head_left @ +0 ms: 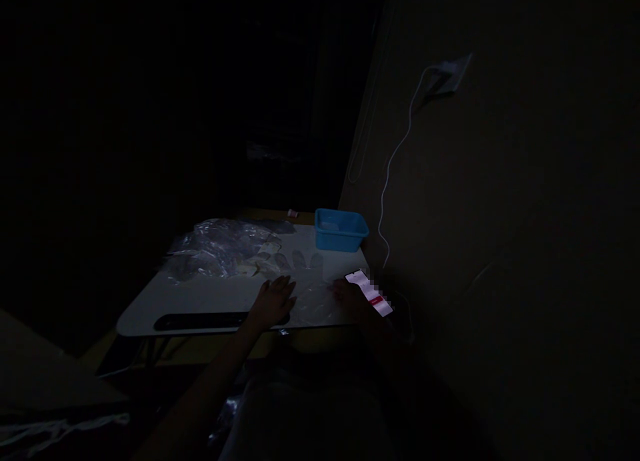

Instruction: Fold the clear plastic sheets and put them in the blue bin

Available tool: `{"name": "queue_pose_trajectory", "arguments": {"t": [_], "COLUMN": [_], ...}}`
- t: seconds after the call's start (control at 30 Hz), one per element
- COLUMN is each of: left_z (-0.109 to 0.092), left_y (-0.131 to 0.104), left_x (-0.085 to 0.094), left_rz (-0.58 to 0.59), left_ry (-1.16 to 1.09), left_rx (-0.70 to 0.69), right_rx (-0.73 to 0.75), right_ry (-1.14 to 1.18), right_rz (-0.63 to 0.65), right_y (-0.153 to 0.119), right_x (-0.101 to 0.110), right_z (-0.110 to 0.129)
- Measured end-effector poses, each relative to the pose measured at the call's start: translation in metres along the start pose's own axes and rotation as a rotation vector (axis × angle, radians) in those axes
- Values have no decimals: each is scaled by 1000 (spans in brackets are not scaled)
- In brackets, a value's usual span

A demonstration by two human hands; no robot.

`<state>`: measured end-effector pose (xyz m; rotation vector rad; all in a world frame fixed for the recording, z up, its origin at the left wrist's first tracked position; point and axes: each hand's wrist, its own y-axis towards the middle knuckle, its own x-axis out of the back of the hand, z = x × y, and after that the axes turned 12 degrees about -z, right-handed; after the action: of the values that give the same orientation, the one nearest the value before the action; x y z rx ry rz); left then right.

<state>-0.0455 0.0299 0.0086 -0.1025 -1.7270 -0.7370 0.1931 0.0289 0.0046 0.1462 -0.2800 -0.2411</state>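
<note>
A clear plastic sheet or bag (314,304) lies on the white table (145,302) between my two hands. My left hand (274,302) rests at its left side, palm down with the fingers spread. At its right side is my right hand (347,294), very dark, its fingers reaching toward the plastic; whether they hold anything is too dark to tell. A lit phone (367,289) lies just right of my right hand. Crumpled clear plastic bags (215,248) are piled on the table's left part.
A blue basket (341,232) stands at the table's back right corner. A dark slot (200,322) runs along the front edge. On the right wall, a white cable (387,171) hangs from a socket (453,74). A small pinkish object (293,214) sits behind the table.
</note>
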Motion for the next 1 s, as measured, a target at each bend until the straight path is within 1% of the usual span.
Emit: {"name": "queue_pose_trajectory", "arguments": {"t": [0.1,0.2,0.33,0.43,0.53,0.63,0.7,0.8,0.9,1.0], "left_z": [0,1,0,0,0,0,0,-1,-2,-1], "left_y": [0,0,1,1,1,0,0,1,1,1], "left_x": [-1,-1,-1,-1,-1,-1,-1,1,2,0], "left_rz": [2,-2,-4,-1,2,-3,-6,5,19,11], "left_ry": [-1,0,8,5,1,5,9,15,14,3], "left_rx": [4,2,-4,1,8,0,-2,0,5,6], "right_rx": [-35,-9,67,177,283,293,286,280,255,209], "right_ry": [7,-3,-78,-232,-496,-726,-811,-793,-698,-587], "right_rz": [-89,-184,-200,-177,-99,-25,-7,-54,-130,-166], "right_y": [8,13,6,-5,-14,-18,-19,-20,-21,-20], "right_x": [-12,-20,-28,-32,-36,-40,-40,-38,-31,-26], "right_z": [-1,2,9,17,29,41,45,45,40,33]}}
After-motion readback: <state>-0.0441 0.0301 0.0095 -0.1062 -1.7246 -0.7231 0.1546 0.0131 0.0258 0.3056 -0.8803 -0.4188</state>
